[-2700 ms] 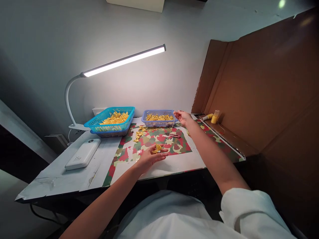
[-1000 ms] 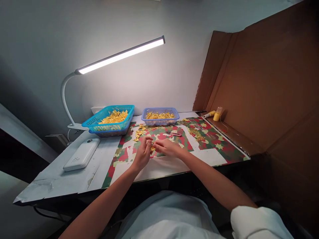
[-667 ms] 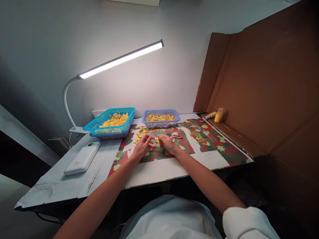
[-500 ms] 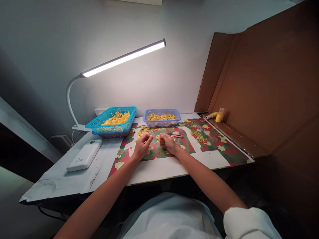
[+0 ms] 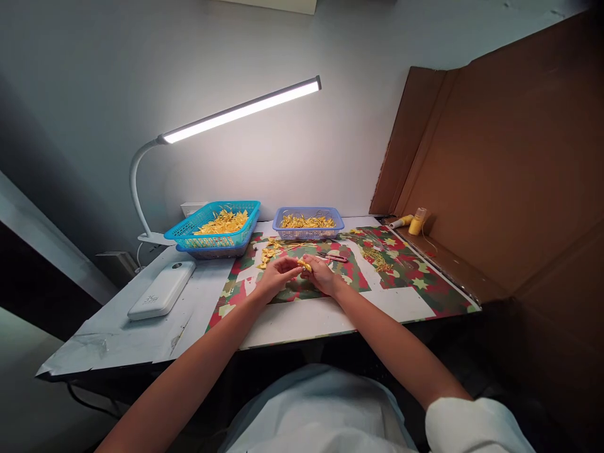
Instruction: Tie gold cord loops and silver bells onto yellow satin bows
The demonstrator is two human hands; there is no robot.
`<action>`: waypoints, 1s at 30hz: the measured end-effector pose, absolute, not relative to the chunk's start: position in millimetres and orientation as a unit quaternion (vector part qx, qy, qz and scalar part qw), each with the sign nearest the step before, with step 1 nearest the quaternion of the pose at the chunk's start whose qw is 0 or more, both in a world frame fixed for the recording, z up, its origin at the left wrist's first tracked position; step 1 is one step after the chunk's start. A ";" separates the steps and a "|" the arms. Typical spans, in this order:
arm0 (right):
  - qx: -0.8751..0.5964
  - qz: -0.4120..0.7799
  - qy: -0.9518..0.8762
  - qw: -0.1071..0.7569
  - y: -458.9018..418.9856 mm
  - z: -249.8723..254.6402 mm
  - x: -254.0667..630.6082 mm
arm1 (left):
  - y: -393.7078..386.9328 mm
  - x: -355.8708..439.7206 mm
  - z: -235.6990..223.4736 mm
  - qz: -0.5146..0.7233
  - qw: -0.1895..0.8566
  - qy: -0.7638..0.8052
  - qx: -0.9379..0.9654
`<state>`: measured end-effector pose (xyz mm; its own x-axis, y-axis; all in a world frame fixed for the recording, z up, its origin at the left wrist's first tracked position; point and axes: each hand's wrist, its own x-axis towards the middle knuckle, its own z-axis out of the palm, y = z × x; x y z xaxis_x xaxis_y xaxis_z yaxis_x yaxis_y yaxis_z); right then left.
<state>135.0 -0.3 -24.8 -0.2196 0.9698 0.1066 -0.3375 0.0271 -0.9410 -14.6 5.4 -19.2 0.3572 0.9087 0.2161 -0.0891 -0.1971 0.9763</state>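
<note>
A small yellow petal-like piece (image 5: 306, 267) is between my hands above the camouflage-patterned sheet. My right hand (image 5: 323, 277) is closed around it in a pinch. Thumb and fingertips of my left hand (image 5: 279, 278) meet at its left side, also pinching. The finer shape of the piece is covered by the fingers. Just beyond my right hand lie thread snips (image 5: 335, 257) with a pinkish handle. Several loose yellow pieces (image 5: 268, 253) and thin yellow stems (image 5: 295, 245) are spread on the sheet past my left hand.
A turquoise basket (image 5: 182, 238) of yellow pieces sits stacked at the back left, near a purple basket (image 5: 309, 233). Golden strands (image 5: 376, 259) lie right. A white power bank (image 5: 163, 290), a lit lamp (image 5: 243, 112), yellow thread spools (image 5: 417, 222) and a cardboard wall (image 5: 509, 157) surround the work.
My left hand has moved right and its fingertips now meet the yellow piece in my right hand. Before, the two hands were apart. The view has shifted slightly.
</note>
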 end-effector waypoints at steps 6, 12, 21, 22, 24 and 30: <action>-0.346 0.570 -0.503 0.550 -0.3 -26.1 133.3 | 7.6 -11.8 -23.8 0.477 0.553 0.326 0.601; -0.360 0.550 -0.516 0.550 -0.5 -27.4 133.4 | 7.5 -9.4 -25.9 0.501 0.540 0.320 0.595; -0.353 0.573 -0.517 0.529 -1.0 -28.0 134.1 | 3.0 -10.4 -20.3 0.490 0.524 0.316 0.621; -0.354 0.573 -0.515 0.531 -0.3 -28.8 133.9 | 3.1 -10.5 -20.4 0.491 0.523 0.317 0.620; -0.355 0.573 -0.510 0.534 1.2 -30.6 133.6 | 3.8 -10.8 -20.9 0.500 0.521 0.317 0.615; -0.357 0.569 -0.505 0.542 1.6 -31.5 133.7 | 6.6 -11.8 -23.1 0.512 0.527 0.306 0.605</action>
